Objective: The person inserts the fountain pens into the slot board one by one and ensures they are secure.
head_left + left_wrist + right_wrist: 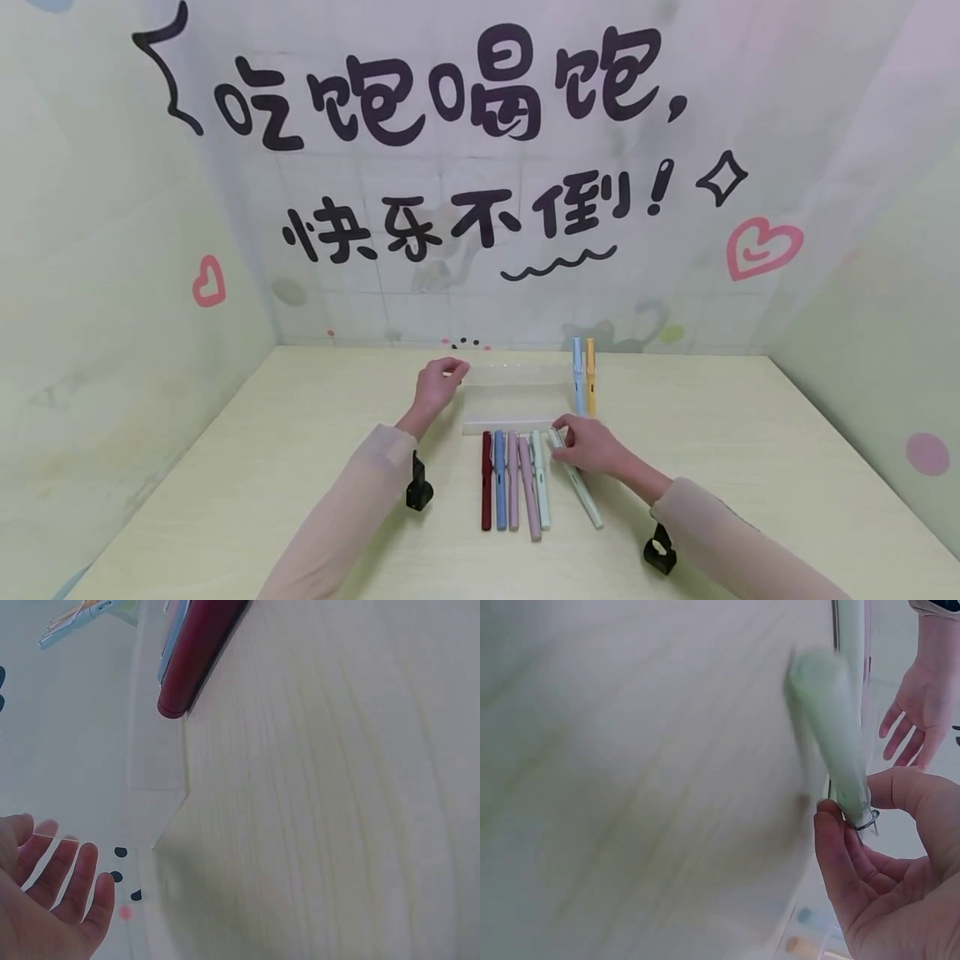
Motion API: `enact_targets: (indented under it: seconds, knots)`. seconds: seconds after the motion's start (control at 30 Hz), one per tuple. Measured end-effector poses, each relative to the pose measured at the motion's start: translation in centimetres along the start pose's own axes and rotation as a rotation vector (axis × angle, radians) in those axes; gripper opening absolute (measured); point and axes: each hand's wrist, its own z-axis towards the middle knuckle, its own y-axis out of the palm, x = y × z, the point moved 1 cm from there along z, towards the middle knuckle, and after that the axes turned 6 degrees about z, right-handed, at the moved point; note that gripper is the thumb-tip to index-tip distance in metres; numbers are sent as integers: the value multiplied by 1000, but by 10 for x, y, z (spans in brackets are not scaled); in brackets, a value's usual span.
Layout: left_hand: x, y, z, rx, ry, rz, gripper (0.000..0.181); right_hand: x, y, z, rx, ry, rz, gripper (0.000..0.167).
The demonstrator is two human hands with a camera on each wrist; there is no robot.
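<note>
The left hand (439, 383) pinches the tray (510, 427), other fingers loose; left of the right hand (592, 446), pinching a green pen (584, 495), lie five pens (513, 483).

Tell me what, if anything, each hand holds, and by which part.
Right hand: a green pen, by its clip end. Left hand: apparently the clear box, by its far left corner.

A pinched pale green pen (579, 482) slants, clip end toward the clear tray (510, 427). To its left lie five pens (513, 492): dark red, blue, two mauve, mint. Light-blue pen (577, 371) and yellow pen (591, 375) sit at the tray's right end.
</note>
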Motion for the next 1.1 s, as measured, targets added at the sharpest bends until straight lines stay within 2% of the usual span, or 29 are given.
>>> enact_targets:
  seconds: [0.27, 0.43, 0.63, 0.87, 1.1]
  knots:
    - [1, -1, 0, -6, -5, 1, 27, 1, -7, 0, -23, -8, 186, 40]
    - [2, -1, 0, -5, 1, 1, 26, 2, -8, 0, -10, -51, 187, 37]
    - [2, 0, 1, -12, 1, -3, 26, 1, -9, 0, 35, -103, 175, 25]
    - [1, 0, 1, -9, -2, -3, 27, 3, -11, 2, 34, -68, 185, 23]
    - [-2, 2, 2, -3, 3, 1, 26, 1, -14, 5, 58, -85, 218, 24]
